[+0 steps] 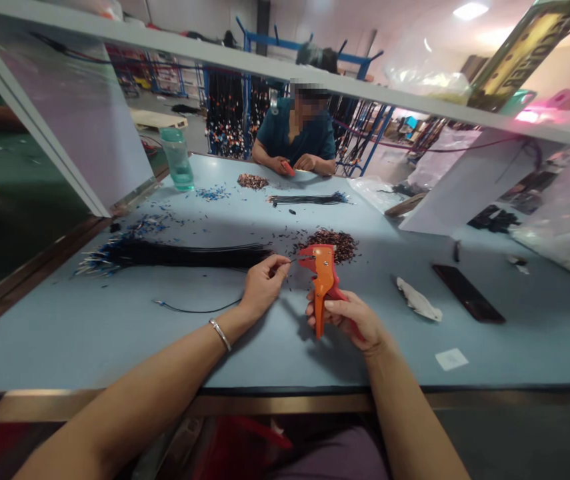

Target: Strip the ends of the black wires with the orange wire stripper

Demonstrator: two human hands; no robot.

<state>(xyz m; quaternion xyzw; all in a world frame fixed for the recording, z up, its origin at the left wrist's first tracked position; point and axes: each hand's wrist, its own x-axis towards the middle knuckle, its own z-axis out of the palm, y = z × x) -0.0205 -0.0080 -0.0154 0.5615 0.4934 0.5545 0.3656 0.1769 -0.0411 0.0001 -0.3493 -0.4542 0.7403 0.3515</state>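
Between the fingertips of my left hand [265, 283] is pinched a thin black wire [199, 311], whose blue-and-silver tip lies out to the left on the table. Its other end points at the jaws of an orange and red wire stripper [323, 273]. My right hand [352, 317] is wrapped round the stripper's handles and holds it upright. Whether the jaws touch the wire I cannot tell. Behind my left hand lies a long bundle of black wires [189, 256] with blue and silver ends at the left. A heap of dark and coppery scraps [335, 245] sits just behind the stripper.
Across the table [165, 360] a person [295, 133] holds a red tool near a second wire bundle [309, 199]. Blue bits [212, 193] and a green bottle [177, 160] are at the back left. A phone [467, 292] and crumpled white paper [419, 300] lie at right. A shelf [265, 70] spans above.
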